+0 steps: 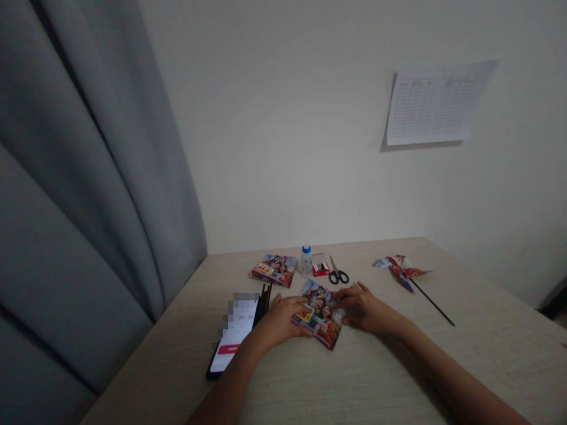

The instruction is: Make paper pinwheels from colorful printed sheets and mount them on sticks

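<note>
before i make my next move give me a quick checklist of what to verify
1. Left hand and right hand at opposite sides of the printed sheet: ok.
2. Only one sheet between the hands: cannot tell.
3. Scissors uncovered: ok, lying beyond the right hand.
4. Bottle capped: ok, blue cap on.
5. Phone fully visible: not ok, left forearm hides part.
6. Pinwheel apart from the hands: ok, to the right.

There are two hands [282,319] [365,308], one phone [234,336], one pinwheel [401,270].

Printed paper [325,321] is multicoloured, the curtain [115,118] seemingly grey.
</note>
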`<state>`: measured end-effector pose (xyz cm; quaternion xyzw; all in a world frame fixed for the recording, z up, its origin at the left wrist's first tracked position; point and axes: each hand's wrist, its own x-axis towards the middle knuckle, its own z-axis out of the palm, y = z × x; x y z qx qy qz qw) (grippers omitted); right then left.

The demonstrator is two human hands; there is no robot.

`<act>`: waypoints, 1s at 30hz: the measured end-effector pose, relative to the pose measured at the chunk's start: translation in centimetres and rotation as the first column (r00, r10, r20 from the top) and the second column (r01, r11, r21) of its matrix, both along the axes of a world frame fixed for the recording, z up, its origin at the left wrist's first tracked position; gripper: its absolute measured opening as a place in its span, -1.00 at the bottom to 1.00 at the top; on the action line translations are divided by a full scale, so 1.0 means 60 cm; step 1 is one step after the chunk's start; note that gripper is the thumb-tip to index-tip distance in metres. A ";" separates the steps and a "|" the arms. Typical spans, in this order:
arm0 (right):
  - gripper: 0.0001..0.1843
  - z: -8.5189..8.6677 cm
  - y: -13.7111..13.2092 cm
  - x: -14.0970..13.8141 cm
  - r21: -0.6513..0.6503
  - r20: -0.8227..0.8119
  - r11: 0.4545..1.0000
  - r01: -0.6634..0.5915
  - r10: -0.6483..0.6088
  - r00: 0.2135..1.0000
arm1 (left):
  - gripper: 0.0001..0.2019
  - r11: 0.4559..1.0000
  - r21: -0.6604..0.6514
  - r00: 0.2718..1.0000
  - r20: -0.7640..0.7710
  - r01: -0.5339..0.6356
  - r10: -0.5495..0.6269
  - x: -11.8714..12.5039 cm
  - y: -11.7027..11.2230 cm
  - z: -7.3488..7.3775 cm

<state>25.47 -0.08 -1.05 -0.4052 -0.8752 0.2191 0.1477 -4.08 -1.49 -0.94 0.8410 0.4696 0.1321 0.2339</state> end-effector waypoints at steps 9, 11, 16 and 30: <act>-0.54 0.008 -0.001 -0.001 0.009 0.007 1.000 -0.011 0.011 1.000 | -0.74 0.990 0.140 1.000 0.009 -0.013 0.012 0.006 -0.007 0.008; -0.55 0.009 -0.002 -0.002 0.017 0.009 1.000 -0.016 0.016 1.000 | -0.74 0.989 0.151 1.000 0.002 -0.009 0.009 0.008 -0.005 0.007; -0.67 0.010 -0.009 -0.005 0.069 -0.005 0.998 -0.001 0.002 1.000 | -0.71 0.978 0.193 0.997 0.033 -0.077 0.072 0.014 -0.003 0.001; -0.67 -0.010 -0.005 -0.038 0.120 -0.114 0.980 0.160 -0.146 0.983 | -0.66 0.948 0.310 0.997 0.053 -0.076 0.063 0.018 -0.009 0.004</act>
